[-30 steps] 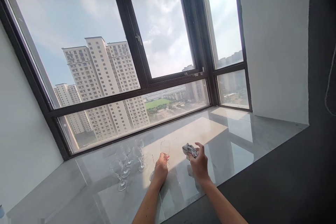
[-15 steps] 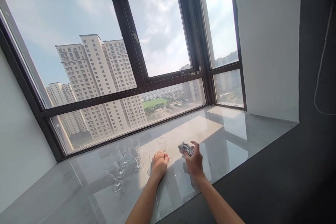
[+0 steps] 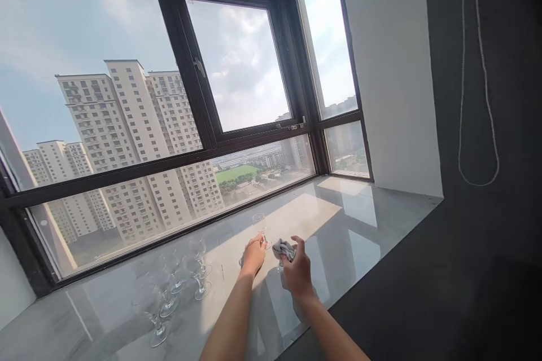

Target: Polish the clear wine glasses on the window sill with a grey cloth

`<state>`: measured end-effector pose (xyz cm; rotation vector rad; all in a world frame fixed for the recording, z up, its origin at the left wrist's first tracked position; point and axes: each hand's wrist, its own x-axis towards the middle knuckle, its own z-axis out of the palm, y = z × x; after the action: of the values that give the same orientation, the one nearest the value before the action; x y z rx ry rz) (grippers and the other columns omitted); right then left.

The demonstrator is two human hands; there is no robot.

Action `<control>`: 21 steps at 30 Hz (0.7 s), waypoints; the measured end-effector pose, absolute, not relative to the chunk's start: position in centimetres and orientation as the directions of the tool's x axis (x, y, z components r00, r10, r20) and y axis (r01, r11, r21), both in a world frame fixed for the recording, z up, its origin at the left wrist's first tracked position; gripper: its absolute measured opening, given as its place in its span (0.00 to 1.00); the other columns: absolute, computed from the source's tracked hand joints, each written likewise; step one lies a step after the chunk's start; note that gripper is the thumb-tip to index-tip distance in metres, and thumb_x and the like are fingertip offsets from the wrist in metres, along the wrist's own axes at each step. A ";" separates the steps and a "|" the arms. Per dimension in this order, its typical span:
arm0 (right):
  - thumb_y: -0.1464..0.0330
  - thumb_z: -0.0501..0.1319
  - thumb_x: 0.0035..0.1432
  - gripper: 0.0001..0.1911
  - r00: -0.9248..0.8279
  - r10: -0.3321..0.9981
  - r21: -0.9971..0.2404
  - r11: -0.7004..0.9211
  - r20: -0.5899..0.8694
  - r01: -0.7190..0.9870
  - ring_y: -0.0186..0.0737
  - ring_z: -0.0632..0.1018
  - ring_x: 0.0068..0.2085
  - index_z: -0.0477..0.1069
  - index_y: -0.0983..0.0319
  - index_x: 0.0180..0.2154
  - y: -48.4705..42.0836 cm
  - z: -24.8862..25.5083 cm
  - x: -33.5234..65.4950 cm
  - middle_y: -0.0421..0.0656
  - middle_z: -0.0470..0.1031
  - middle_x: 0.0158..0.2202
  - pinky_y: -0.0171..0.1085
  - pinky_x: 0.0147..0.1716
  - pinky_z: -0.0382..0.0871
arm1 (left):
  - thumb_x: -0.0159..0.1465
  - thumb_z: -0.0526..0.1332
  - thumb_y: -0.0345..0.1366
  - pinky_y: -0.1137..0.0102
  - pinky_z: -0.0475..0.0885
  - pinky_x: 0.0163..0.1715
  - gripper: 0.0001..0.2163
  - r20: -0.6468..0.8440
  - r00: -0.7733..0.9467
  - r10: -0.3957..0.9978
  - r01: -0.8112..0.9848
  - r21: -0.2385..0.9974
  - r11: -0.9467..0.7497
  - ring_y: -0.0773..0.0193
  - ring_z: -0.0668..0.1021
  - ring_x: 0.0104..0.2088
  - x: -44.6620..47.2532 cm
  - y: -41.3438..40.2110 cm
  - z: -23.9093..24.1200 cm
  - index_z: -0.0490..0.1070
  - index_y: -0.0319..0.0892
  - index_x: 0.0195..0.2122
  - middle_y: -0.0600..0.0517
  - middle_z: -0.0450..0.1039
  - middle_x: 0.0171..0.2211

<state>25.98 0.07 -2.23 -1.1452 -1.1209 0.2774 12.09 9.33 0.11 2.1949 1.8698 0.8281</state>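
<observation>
My left hand (image 3: 254, 254) is closed around the stem of a clear stemmed glass (image 3: 259, 219). That glass stands or hovers over the sunlit part of the sill; I cannot tell whether its foot touches the stone. A crumpled grey-white cloth (image 3: 283, 249) is pinched in my right hand (image 3: 297, 271), with the index finger raised off it. Only a small gap separates the cloth from the held glass. Several more clear stemmed glasses (image 3: 158, 330) stand upright in a cluster to the left of my left forearm.
A glossy grey stone windowsill (image 3: 364, 214) runs beneath dark-framed windows (image 3: 258, 138). Its front edge drops off near my right forearm. A white wall (image 3: 393, 124) borders it at the right, where a looped cord (image 3: 486, 180) hangs against a dark wall.
The view has turned to the right, so the cluster of glasses appears further left. My left hand and its glass have moved slightly away from me, and the cloth is nearer the glass.
</observation>
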 end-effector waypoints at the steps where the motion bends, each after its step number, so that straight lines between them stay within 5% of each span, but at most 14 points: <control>1: 0.67 0.56 0.54 0.22 0.465 0.684 -0.826 0.446 0.562 0.344 0.44 0.78 0.34 0.62 0.60 0.52 0.1 -2.2 26.0 0.46 0.76 0.35 0.38 0.33 0.70 | 0.66 0.56 0.32 0.70 0.64 0.52 0.12 0.316 0.083 0.945 0.865 0.449 -0.226 0.60 0.75 0.54 12.0 9.0 0.0 0.72 0.44 0.49 0.46 0.76 0.52; 6: 0.66 0.56 0.54 0.22 0.430 0.717 -0.834 0.434 0.549 0.341 0.45 0.78 0.34 0.61 0.60 0.52 0.1 -2.2 26.3 0.45 0.75 0.35 0.39 0.33 0.69 | 0.66 0.51 0.29 0.65 0.66 0.53 0.16 0.534 0.112 0.838 0.830 0.414 -0.374 0.58 0.75 0.51 9.6 4.3 0.0 0.71 0.42 0.52 0.45 0.76 0.50; 12: 0.64 0.56 0.53 0.23 0.380 0.779 -0.858 0.381 0.499 0.345 0.45 0.76 0.33 0.61 0.61 0.51 0.0 -2.1 26.6 0.46 0.74 0.35 0.39 0.32 0.67 | 0.64 0.53 0.30 0.53 0.61 0.57 0.12 0.914 -0.078 0.398 0.916 0.224 -0.334 0.53 0.70 0.51 4.1 -3.8 0.7 0.68 0.43 0.48 0.43 0.68 0.48; 21: 0.60 0.56 0.54 0.25 0.317 0.835 -0.874 0.336 0.449 0.351 0.48 0.76 0.35 0.60 0.62 0.52 -0.2 -2.0 26.7 0.51 0.74 0.38 0.40 0.31 0.67 | 0.57 0.58 0.35 0.53 0.61 0.60 0.27 0.738 -0.599 0.311 0.733 0.661 -0.160 0.50 0.65 0.56 2.1 -3.5 0.6 0.55 0.41 0.59 0.40 0.60 0.54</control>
<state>26.66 -0.21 -2.04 -1.2501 -1.2698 0.4622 2.14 -3.55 0.57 1.4668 2.2071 2.2457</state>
